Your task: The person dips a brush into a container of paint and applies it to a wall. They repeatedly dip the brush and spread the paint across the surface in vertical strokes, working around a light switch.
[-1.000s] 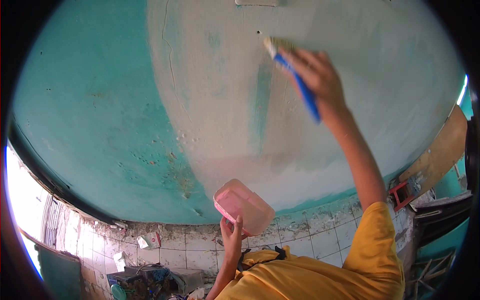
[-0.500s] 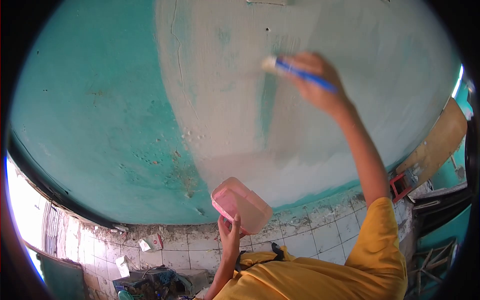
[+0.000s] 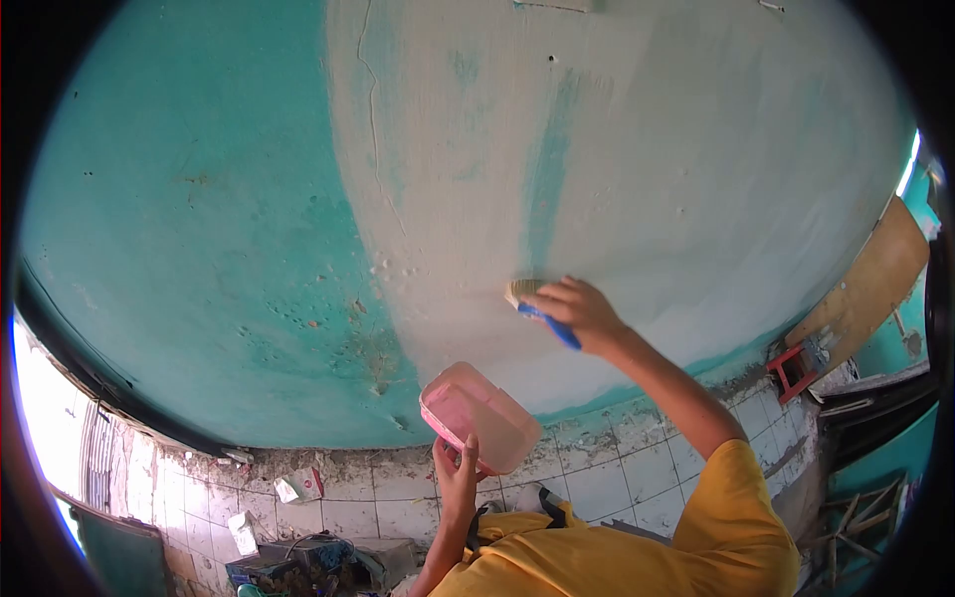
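Note:
My right hand (image 3: pixel 580 313) grips a paintbrush (image 3: pixel 548 324) with a blue handle. Its pale bristles meet the wall (image 3: pixel 458 219) at the lower end of a narrow green strip (image 3: pixel 546 189), which runs down through an off-white painted area. Lower down, my left hand (image 3: pixel 458 480) is closed on the near edge of a pink plastic tub (image 3: pixel 487 423), tilted so its inside shows. Pale pinkish paint appears to lie in the tub. The left part of the wall is bare green with a rough, blistered patch (image 3: pixel 368 348).
White floor tiles (image 3: pixel 597 488) with dirt run along the wall's foot. A red stool (image 3: pixel 793 371) and a leaning brown board (image 3: pixel 860 289) stand at right. A dark box with clutter (image 3: pixel 298 562) sits at lower left, near scraps of paper (image 3: pixel 242 533).
My right hand has brought the brush down the wall from the upper part to the lower end of the green strip. The tub in my left hand stays nearly in place.

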### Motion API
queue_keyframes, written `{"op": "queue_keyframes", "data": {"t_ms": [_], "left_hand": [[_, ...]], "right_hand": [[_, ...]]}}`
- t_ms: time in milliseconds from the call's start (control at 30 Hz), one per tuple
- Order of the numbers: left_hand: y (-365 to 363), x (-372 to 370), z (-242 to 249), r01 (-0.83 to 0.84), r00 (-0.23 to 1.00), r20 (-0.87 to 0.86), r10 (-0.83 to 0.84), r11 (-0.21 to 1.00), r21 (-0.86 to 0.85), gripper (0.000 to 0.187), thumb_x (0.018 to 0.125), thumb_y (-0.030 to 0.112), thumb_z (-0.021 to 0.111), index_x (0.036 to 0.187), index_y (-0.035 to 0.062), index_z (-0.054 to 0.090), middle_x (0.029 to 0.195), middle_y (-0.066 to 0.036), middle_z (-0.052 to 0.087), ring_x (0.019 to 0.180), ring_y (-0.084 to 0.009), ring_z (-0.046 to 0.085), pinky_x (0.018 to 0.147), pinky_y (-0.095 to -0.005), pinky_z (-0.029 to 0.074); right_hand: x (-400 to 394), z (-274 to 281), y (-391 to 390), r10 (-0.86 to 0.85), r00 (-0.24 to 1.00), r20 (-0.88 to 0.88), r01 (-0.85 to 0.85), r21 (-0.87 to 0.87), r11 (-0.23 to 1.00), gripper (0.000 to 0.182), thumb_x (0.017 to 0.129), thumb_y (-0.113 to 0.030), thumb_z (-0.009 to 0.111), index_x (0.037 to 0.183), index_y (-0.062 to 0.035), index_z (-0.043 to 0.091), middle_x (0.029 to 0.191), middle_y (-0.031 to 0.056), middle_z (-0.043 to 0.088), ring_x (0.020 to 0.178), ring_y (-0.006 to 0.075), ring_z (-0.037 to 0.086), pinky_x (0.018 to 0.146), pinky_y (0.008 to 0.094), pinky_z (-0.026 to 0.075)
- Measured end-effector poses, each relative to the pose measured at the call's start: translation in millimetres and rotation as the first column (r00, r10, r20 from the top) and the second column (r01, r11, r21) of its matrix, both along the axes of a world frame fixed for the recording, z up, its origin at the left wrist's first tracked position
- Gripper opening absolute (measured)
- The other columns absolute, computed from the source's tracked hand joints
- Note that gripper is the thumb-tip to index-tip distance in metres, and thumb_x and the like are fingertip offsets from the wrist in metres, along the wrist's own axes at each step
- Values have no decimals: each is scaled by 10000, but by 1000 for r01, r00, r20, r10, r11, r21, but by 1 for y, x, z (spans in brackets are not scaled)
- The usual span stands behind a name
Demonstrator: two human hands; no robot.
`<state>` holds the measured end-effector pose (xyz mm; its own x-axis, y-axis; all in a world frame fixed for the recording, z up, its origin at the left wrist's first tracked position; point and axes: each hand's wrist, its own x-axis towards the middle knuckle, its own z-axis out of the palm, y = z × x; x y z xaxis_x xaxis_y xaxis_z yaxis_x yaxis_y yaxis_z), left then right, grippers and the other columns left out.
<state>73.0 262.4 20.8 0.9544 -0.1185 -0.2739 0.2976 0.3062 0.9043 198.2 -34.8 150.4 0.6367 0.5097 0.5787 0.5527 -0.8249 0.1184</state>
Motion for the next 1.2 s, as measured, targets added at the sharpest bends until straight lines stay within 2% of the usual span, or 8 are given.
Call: {"op": "queue_keyframes", "data": {"t_ms": [100,267,433,633,700,833,1000,1200], "left_hand": [[-2,0,2,-11,1000,5,11,1000,-21,857,969,432,706,1531,-7,231,1389,-218,487,1199,-303,601,773,-400,648],[-4,0,0,19,1000,-2,-19,999,-30,856,970,431,706,1530,-9,233,1380,-217,492,1184,-301,607,766,-398,648],[-4,-4,2,23,1000,-18,-23,1000,-3,835,973,427,704,1527,5,243,1366,-212,501,1163,-290,617,763,-395,648],[4,-4,0,22,1000,-22,-23,1000,-18,838,970,429,708,1527,10,243,1376,-206,494,1163,-289,616,769,-399,646],[4,-1,-4,2,1000,8,-1,999,-34,847,966,432,712,1529,9,241,1380,-207,491,1163,-290,617,770,-398,645],[6,0,-1,-4,1000,-3,4,1000,-20,851,964,435,714,1531,9,242,1383,-209,489,1169,-290,614,772,-398,644],[2,1,4,1,1000,-10,-1,1000,-28,851,964,433,715,1530,8,243,1378,-216,488,1174,-297,609,751,-406,650],[2,3,1,-12,1000,-21,11,999,-36,860,958,438,721,1530,7,245,1383,-208,488,1174,-302,609,745,-405,651]], "right_hand": [[19,81,-14,-31,995,97,25,65,998,272,860,-141,734,1132,-155,729,915,65,648,831,282,625,746,396,524],[19,231,-7,-72,743,665,76,23,997,300,892,-134,740,1191,-115,741,1068,63,750,902,248,705,802,358,549],[21,187,4,-148,730,668,212,-16,977,397,875,-158,731,1265,-91,697,1022,35,673,866,250,621,779,378,530],[1,-12,22,-52,998,26,54,-102,993,363,854,-86,688,1211,-23,705,974,62,658,823,235,631,759,361,524],[2,-15,18,-18,999,-51,16,-34,999,336,873,-115,700,1200,-40,712,970,68,668,829,256,635,757,376,524],[24,91,3,-51,992,113,42,81,996,393,849,-115,705,1239,-161,708,994,59,670,875,287,644,755,397,553],[19,234,10,-94,767,635,50,87,995,314,891,-116,731,1204,-111,728,1053,58,709,906,269,657,802,368,571],[29,132,20,-157,790,592,199,-6,980,477,843,-97,679,1319,-73,668,1106,59,660,878,250,602,756,369,516]]}}
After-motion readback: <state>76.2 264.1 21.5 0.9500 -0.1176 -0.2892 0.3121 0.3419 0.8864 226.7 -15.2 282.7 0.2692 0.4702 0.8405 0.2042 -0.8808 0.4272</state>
